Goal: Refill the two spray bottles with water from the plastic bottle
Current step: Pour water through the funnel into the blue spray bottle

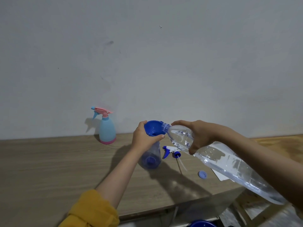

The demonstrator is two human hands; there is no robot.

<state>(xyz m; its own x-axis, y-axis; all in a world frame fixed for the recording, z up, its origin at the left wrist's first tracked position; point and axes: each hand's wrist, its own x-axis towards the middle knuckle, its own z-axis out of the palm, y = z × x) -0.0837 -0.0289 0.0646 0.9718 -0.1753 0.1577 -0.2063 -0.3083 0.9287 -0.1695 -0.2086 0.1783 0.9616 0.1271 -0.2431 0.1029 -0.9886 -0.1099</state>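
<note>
A clear bluish spray bottle stands open on the wooden table with a blue funnel in its neck. My left hand grips the funnel's rim. My right hand holds a large clear plastic bottle of water, tilted with its mouth over the funnel's edge. The removed white and blue spray head lies on the table right of the bottle. A light blue spray bottle with a pink trigger head stands by the wall, head screwed on.
A small blue cap lies on the table near the front right. A white sheet sits under the tilted bottle. The wall rises right behind the table. A blue round object shows below the table's front edge.
</note>
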